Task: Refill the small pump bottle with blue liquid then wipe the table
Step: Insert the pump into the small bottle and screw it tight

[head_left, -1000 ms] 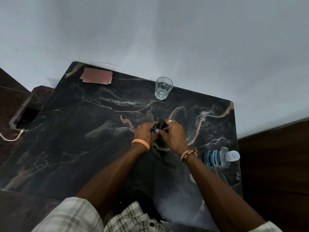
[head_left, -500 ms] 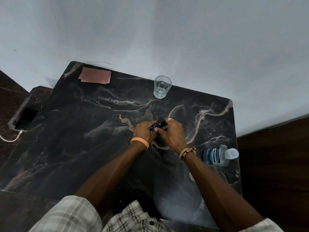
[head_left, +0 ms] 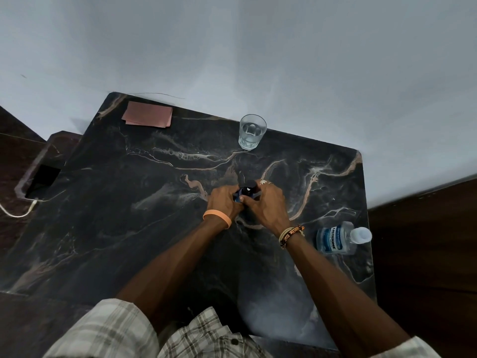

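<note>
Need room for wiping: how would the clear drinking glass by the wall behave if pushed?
The clear drinking glass looks squat, so it probably slides rather than tips. It seems to hold water, so a jerk may slosh it. The glossy dark marble table likely lets it glide easily.

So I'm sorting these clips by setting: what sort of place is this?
Probably a room in a home, though I can't be sure. A dark marble-patterned table stands against a plain wall, with a drinking glass and a mouthwash bottle on it, and a phone on a cable lies beside it.
</note>
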Action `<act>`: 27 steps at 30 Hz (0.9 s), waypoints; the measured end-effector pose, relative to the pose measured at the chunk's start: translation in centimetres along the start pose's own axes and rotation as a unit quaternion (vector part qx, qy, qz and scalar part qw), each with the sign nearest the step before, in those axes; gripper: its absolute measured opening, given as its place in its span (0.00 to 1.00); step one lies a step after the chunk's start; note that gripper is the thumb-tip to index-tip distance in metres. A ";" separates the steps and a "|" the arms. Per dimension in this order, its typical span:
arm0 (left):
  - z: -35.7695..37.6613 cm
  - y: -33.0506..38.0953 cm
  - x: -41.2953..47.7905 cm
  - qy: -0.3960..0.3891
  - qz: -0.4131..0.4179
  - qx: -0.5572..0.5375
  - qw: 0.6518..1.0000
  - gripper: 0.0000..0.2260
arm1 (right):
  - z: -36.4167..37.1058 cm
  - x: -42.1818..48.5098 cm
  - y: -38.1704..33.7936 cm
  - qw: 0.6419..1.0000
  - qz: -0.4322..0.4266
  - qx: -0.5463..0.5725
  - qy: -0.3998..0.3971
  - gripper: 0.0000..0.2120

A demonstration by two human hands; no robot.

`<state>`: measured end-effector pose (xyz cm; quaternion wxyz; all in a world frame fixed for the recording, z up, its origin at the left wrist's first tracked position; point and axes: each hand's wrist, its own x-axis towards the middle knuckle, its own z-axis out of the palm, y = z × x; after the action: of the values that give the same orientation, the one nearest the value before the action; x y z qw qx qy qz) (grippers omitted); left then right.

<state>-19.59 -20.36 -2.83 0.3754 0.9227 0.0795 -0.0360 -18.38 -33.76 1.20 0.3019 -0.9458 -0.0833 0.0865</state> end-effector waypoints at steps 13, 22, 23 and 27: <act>-1.1 -0.2 0.6 -0.056 0.052 -0.006 0.997 0.07 | 0.0 -0.6 -1.1 0.999 0.049 0.016 0.008 0.10; -1.7 -0.4 0.9 -0.070 0.078 -0.013 0.994 0.07 | 0.3 -0.8 -2.1 0.995 0.089 0.008 0.039 0.10; -1.6 -0.5 1.0 -0.072 0.077 -0.008 0.994 0.07 | 0.5 -0.8 -2.2 0.995 0.087 0.003 0.048 0.10; -1.6 -0.4 0.9 -0.076 0.083 0.005 0.994 0.06 | 1.1 -1.0 -2.4 0.991 0.121 0.005 0.060 0.09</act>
<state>-18.73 -18.80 -2.09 0.3776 0.9225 -0.0268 -0.0755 -19.87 -31.46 1.80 0.2986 -0.9508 0.0508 0.0655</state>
